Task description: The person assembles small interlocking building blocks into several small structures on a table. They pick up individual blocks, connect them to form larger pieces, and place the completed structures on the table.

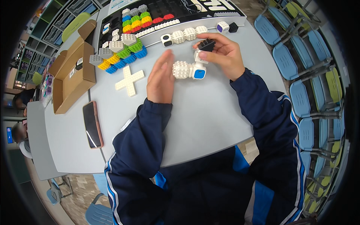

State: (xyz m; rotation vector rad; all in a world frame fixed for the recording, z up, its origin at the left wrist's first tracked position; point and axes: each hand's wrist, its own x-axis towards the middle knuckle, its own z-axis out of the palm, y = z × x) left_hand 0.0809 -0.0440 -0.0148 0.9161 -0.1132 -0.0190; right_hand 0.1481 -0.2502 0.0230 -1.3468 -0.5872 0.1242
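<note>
My right hand [228,54] pinches a white building-block assembly, its thumb on a white block just under a black studded piece [206,45]. Below that sits a white cube with a blue square face [199,74], joined on its left to a rounded white studded block [182,69]. My left hand [161,78] stands on edge just left of the studded block, fingers stretched and held together, gripping nothing. Whether it touches the block I cannot tell. Beyond both hands lies a row of white studded blocks [189,34], ending at the left in a white block with a black face [166,40].
Left of my hands lie a white cross-shaped plate [129,80], a phone [92,125] and an open cardboard box [75,77]. Coloured blocks [119,52] stand by a large black tray of blocks [180,15]. A purple-faced cube [222,27] lies far right. Stacked blue chairs [300,98] stand beyond the table.
</note>
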